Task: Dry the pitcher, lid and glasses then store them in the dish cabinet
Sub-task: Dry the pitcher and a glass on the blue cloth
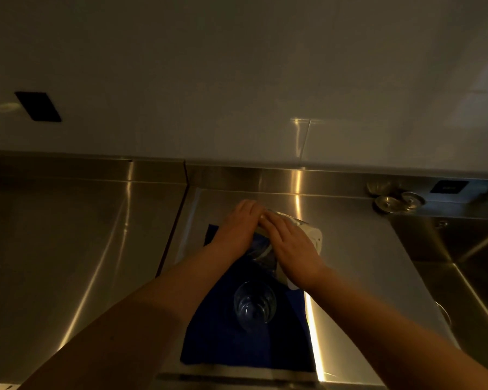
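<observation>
Gripping the pitcher [268, 250] on the blue towel [226, 344], left hand [237, 226] and right hand [290, 249] are starting drying; glass [254, 305] at 6 o'clock is waiting.

Both hands [238, 226] [290, 249] on pitcher [312, 232] over blue cloth [217, 342]

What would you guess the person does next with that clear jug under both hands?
Probably lift the pitcher clear of the blue cloth to wipe it dry. Both the left hand and the right hand already rest on it, it lies tipped over, and a glass stands close in front of it.
</observation>
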Motion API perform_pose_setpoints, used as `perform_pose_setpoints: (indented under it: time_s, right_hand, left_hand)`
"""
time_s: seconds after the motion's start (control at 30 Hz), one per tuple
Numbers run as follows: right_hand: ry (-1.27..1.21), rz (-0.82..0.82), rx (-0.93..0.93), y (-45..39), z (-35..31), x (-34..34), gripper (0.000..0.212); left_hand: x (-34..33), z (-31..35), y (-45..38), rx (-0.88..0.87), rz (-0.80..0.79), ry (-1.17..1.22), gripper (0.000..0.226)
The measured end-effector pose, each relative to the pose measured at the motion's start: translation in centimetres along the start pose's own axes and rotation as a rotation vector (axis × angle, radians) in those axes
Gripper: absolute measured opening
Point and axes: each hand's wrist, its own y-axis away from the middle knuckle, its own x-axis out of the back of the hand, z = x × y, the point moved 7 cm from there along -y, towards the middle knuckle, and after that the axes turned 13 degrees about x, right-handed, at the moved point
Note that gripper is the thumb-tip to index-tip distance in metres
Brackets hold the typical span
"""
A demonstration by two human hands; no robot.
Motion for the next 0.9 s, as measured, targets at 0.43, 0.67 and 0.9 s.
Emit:
perform_pose_setpoints:
  time_s: [0.43, 0.67, 0.9]
  right_hand:
    - [-0.215, 0.186, -0.115, -1.6, 4.0, 0.2, 0.043]
    - [-0.180, 0.079, -0.058, -3.6, 2.2, -1.5, 0.061]
    - [-0.225, 0.011, -0.108, -1.9, 2.9, -3.6, 0.076]
  left_hand:
    - [2.5, 1.3, -2.7, -0.111, 0.080, -0.375, 0.050]
    - [3.1, -1.4, -2.3, -0.082, 0.041, -0.392, 0.055]
    - [0.9, -2.6, -1.4, -0.038, 0.026, -0.245, 0.062]
